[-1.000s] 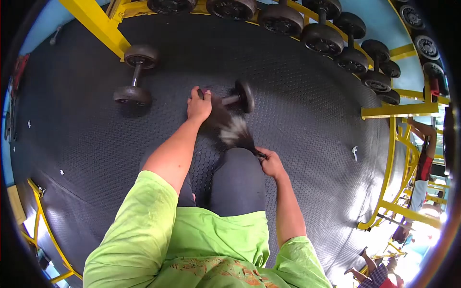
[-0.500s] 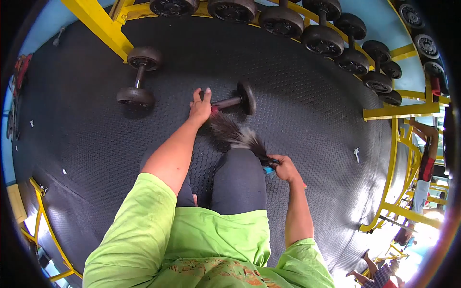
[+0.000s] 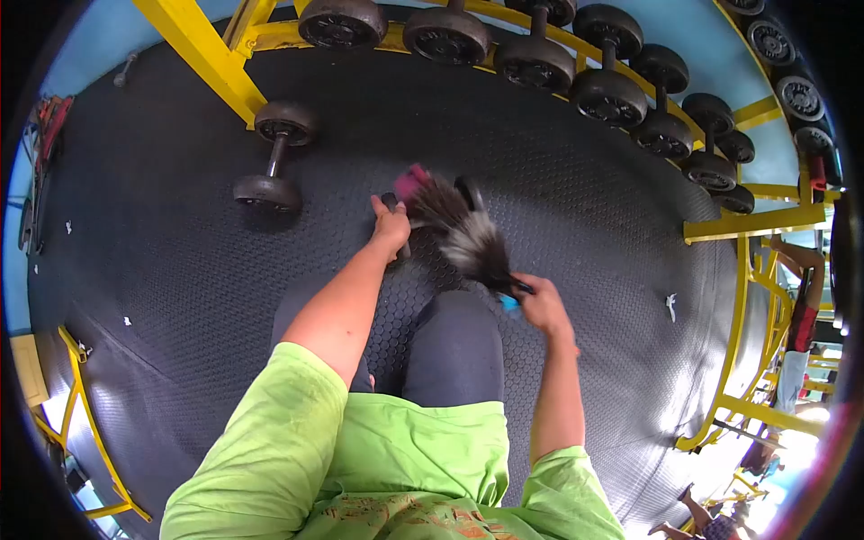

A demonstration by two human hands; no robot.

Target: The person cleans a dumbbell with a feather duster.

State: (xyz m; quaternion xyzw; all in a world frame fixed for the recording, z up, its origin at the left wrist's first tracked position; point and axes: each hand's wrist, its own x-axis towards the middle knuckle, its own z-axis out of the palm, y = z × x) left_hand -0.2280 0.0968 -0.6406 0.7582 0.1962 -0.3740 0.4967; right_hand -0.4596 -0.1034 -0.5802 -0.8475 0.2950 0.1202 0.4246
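Note:
My right hand (image 3: 543, 304) is closed on the dark handle of a feather duster (image 3: 472, 245), whose black and white feathers reach up to the left and end in a pink tip. The feathers lie over a dumbbell (image 3: 469, 193) on the floor and hide most of its bar. My left hand (image 3: 391, 227) is wrapped on the near-left end of that dumbbell, at its dark round weight. Another dumbbell (image 3: 277, 155) stands on the mat to the left of my hands.
A yellow rack (image 3: 756, 220) with several dumbbells (image 3: 607, 97) curves along the top and right. Black textured mat (image 3: 180, 261) covers the floor. A yellow frame (image 3: 90, 414) is at lower left. People's limbs (image 3: 814, 288) show at the far right.
The duster has swept up over the dumbbell, its pink tip now beyond my left hand. The dumbbell's near end has turned into view by my left hand. The view has shifted slightly.

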